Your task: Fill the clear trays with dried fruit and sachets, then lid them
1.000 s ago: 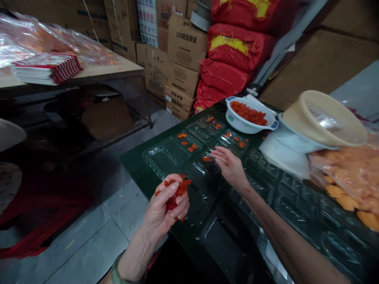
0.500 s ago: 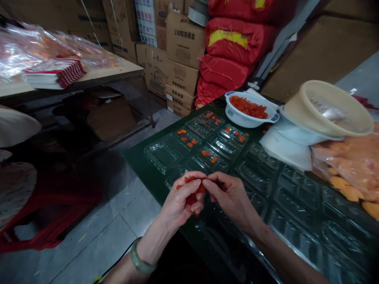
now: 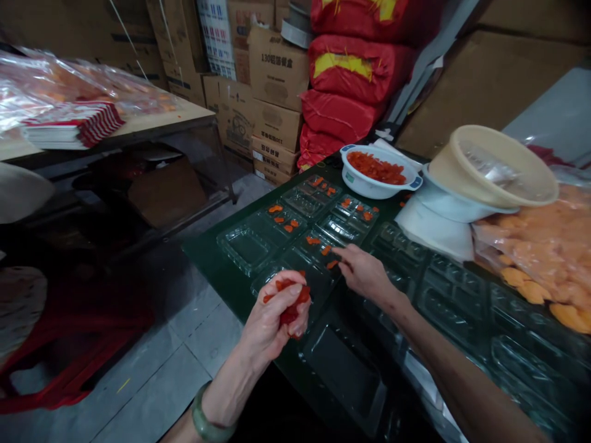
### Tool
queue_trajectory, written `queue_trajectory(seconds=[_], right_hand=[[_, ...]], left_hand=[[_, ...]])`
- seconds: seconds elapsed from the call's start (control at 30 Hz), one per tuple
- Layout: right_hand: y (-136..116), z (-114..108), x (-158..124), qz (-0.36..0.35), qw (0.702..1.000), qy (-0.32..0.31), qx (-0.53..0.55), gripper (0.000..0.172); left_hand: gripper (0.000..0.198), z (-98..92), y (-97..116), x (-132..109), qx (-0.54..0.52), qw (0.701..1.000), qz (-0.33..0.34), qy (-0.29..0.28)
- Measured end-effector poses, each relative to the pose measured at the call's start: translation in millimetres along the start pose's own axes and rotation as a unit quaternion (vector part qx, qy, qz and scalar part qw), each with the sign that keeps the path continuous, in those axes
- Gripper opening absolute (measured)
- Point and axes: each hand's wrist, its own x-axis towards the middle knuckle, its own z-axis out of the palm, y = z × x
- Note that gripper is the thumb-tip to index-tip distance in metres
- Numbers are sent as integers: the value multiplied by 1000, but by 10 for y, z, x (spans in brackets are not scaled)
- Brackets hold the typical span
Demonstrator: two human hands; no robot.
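My left hand (image 3: 279,311) is closed around a bunch of small orange-red pieces (image 3: 290,307), held above the near edge of the green table. Their exact kind is hard to make out. Over a clear plastic tray, my right hand (image 3: 364,271) has its index finger stretched and its fingertips apart. One loose orange-red piece (image 3: 332,264) lies in the tray right by those fingertips. Two more pieces sit just beyond it. Farther back, other clear trays (image 3: 289,209) hold several such pieces in their small compartments.
A white basin (image 3: 369,187) heaped with orange-red pieces stands at the table's back. Stacked tubs (image 3: 503,166) and a bag of orange slices (image 3: 549,240) are on the right. Clear trays (image 3: 457,295) cover the right side. A red stool (image 3: 92,363) stands left on the floor.
My right hand has left my left hand and moved forward to the tray. A third orange-red piece now lies there at its fingertips. My left hand still grips its bunch.
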Motion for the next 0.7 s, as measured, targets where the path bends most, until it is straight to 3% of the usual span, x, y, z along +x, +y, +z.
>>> queue_trajectory(seconds=[0.1, 0.3, 0.43, 0.5, 0.63, 0.7], right_hand=[[-75, -13, 22, 20, 999, 36, 5, 43], [-132, 137, 143, -21, 999, 28, -19, 29], [-181, 108, 103, -16, 993, 78, 86, 32], [-283, -14, -6, -22, 970, 59, 233, 34], [-541, -310, -302, -79, 857, -135, 492, 34], [-618, -378, -419, -60, 832, -139, 534, 32]], left_hand=[[4, 20, -23, -8, 9, 1000, -11, -14], [6, 21, -42, -18, 13, 999, -13, -26], [5, 0, -26, -11, 16, 999, -10, -33], [5, -11, -27, -6, 9, 998, -14, -55], [6, -20, -67, 4, -22, 989, -55, -132], [8, -5, -92, 13, -36, 985, -78, -149]])
